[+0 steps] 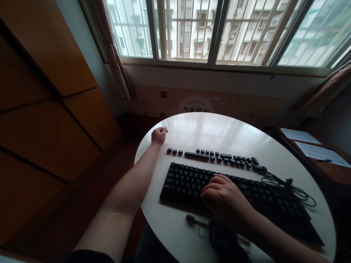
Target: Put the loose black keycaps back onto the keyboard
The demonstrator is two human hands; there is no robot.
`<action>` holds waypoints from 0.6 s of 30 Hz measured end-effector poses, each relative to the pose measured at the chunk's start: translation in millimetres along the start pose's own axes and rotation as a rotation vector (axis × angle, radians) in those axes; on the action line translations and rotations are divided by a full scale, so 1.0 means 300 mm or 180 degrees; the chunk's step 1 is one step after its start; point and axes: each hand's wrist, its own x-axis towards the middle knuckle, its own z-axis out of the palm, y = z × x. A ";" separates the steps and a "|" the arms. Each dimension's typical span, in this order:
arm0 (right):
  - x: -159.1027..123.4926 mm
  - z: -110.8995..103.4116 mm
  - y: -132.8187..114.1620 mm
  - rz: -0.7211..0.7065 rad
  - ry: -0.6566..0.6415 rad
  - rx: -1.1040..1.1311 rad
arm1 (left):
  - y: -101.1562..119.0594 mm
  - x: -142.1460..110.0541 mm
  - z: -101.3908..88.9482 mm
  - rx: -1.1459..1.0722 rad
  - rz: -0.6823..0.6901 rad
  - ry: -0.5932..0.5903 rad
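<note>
A black keyboard [186,180] lies on the round white table [205,126]. My right hand [223,195] is over its middle, fingers curled down toward the keys; whatever is under the fingertips is hidden. My left hand [159,136] is closed near the table's far left edge, thumb and fingers pressed together, and I cannot make out anything in it. Beyond the keyboard, loose black keycaps [174,151] stand in rows, with a long spacebar key [196,156] among them.
A coiled black cable [298,190] lies at the keyboard's far right. Close to me are a small brush [190,218] and a dark cloth-like bundle [227,241]. Papers [323,153] lie on a side table at right; a wooden cabinet [74,120] stands at left.
</note>
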 end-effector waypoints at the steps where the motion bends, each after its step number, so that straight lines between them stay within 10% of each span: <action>1: -0.001 0.002 -0.002 -0.0001 -0.0016 -0.0043 | 0.000 0.000 0.000 -0.0005 0.0004 -0.0004; 18: 0.011 -0.050 0.007 0.0285 -0.0367 -0.0246 | 0.012 -0.020 -0.012 -0.0167 -0.0008 0.0054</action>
